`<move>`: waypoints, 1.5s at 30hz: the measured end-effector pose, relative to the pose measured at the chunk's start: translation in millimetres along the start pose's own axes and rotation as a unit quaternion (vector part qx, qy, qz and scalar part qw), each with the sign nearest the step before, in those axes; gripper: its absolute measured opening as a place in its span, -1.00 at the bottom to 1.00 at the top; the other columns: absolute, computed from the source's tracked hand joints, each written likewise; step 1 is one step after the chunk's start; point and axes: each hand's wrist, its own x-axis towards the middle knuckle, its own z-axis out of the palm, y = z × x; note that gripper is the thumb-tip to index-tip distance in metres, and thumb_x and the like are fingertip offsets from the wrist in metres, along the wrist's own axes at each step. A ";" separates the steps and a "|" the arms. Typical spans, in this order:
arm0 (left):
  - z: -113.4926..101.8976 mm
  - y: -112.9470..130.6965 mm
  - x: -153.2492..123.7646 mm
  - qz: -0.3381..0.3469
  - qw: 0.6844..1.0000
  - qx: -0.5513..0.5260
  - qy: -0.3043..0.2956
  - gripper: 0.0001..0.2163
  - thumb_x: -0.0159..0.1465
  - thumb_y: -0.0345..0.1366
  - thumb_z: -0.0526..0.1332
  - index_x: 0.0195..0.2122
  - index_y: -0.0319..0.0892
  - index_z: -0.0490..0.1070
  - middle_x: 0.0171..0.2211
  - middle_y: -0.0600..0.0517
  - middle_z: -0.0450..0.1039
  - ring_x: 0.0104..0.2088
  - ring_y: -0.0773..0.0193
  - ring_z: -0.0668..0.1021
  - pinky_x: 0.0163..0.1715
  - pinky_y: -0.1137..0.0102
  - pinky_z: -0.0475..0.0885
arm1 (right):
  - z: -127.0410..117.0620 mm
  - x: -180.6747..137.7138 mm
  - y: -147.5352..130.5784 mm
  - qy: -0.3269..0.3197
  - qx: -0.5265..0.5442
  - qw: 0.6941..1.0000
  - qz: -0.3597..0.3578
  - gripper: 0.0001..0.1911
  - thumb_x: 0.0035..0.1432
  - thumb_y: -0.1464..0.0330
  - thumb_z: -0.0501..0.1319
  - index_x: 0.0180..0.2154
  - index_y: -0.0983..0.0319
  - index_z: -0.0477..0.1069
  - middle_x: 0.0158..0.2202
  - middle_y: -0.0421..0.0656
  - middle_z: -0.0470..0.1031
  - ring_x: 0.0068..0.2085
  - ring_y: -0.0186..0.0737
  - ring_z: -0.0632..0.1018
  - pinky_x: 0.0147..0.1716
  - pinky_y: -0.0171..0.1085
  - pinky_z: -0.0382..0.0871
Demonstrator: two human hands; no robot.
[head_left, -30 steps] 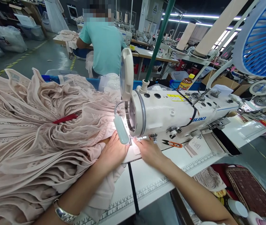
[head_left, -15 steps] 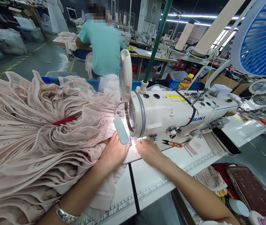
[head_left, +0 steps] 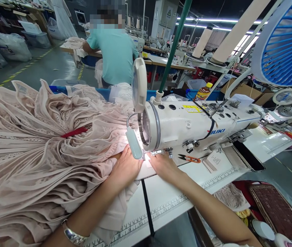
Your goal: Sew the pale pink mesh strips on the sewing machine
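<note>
A white sewing machine point(head_left: 192, 127) stands on the white table point(head_left: 166, 199). A big heap of pale pink pleated fabric point(head_left: 37, 147) spreads from the left up to its needle. My left hand point(head_left: 125, 166) lies flat on the fabric just left of the needle, fingers stretched out. My right hand point(head_left: 163, 166) rests flat on the table just right of the needle, fingertips at the lit fabric edge. The small lamp point(head_left: 134, 143) hides the needle itself.
Orange thread snips point(head_left: 189, 158) and a stack of paper tags point(head_left: 214, 161) lie on the table right of my hands. A bottle point(head_left: 203, 92) stands behind the machine. A person in a teal shirt point(head_left: 116, 51) works at another table behind. A blue fan point(head_left: 285, 44) hangs upper right.
Both hands stay pressed at the needle; only the view has shifted slightly downward.
</note>
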 end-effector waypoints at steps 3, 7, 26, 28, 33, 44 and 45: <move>-0.7 0.4 -0.6 -0.005 1.000 0.013 -0.014 -0.74 0.33 -0.37 0.06 -0.02 -0.27 0.42 -0.06 -0.22 0.51 0.02 -0.05 0.50 -0.05 0.11 0.46 | 5.8 0.4 0.2 0.016 -0.009 1.000 -0.002 -0.69 0.43 0.37 -0.06 0.02 0.22 0.40 -0.34 -0.09 0.46 -0.28 -0.09 0.48 -0.12 -0.10 0.30; -7.2 3.2 -0.8 -0.021 0.998 0.056 -0.025 -0.76 0.32 -0.26 0.14 -0.07 -0.23 0.47 -0.06 -0.21 0.50 0.04 -0.06 0.46 -0.01 0.11 0.42 | 19.2 -0.7 0.0 0.048 -0.040 0.998 0.016 -0.71 0.36 0.46 -0.01 -0.04 0.25 0.43 -0.33 -0.08 0.48 -0.34 -0.12 0.46 -0.16 -0.13 0.31; -62.3 44.8 -87.3 0.027 0.967 0.251 0.035 -0.73 0.35 -0.51 0.01 -0.04 -0.32 0.45 -0.16 -0.19 0.47 -0.09 -0.02 0.47 -0.02 0.13 0.33 | 10.8 -14.1 -26.4 0.141 0.145 0.954 -0.219 -0.66 0.31 0.31 0.17 0.07 0.27 0.33 0.04 0.04 0.43 0.08 -0.04 0.38 0.08 -0.08 0.26; -67.7 37.7 -104.2 -0.010 0.967 0.256 0.017 -0.72 0.40 -0.41 -0.01 -0.07 -0.35 0.48 -0.17 -0.24 0.48 -0.03 -0.08 0.47 0.01 0.08 0.32 | 11.6 -15.8 -40.4 0.115 0.150 0.948 -0.255 -0.55 0.26 0.28 0.25 0.13 0.27 0.28 0.05 0.05 0.40 0.08 -0.04 0.36 0.07 -0.08 0.25; -73.6 33.2 -143.5 -0.019 0.966 0.126 -0.226 -0.68 0.37 -0.34 0.05 -0.43 -0.16 0.56 -0.46 -0.06 0.53 -0.36 0.07 0.56 -0.15 0.13 0.39 | 19.0 -22.0 -37.6 0.121 0.116 0.956 -0.241 -0.88 0.29 0.48 0.13 -0.28 0.22 0.42 -0.28 -0.11 0.42 -0.21 -0.17 0.39 -0.15 -0.18 0.26; -65.8 39.7 -107.3 -0.021 0.978 0.193 -0.070 -0.62 0.34 -0.55 -0.03 0.05 -0.16 0.45 -0.04 -0.12 0.53 -0.04 0.11 0.55 -0.06 0.26 0.39 | 25.2 -32.2 -19.3 0.175 0.292 0.937 -0.077 -0.81 0.20 0.58 0.06 -0.27 0.18 0.33 -0.29 -0.18 0.36 -0.30 -0.25 0.43 -0.30 -0.30 0.35; -62.7 39.5 -106.9 -0.002 0.974 0.225 -0.023 -0.64 0.35 -0.54 -0.01 0.06 -0.19 0.45 0.03 -0.17 0.50 0.05 0.08 0.51 0.05 0.22 0.34 | 25.7 -31.7 -19.4 0.176 0.290 0.938 -0.074 -0.81 0.21 0.57 0.06 -0.27 0.18 0.33 -0.30 -0.19 0.36 -0.30 -0.24 0.43 -0.30 -0.30 0.35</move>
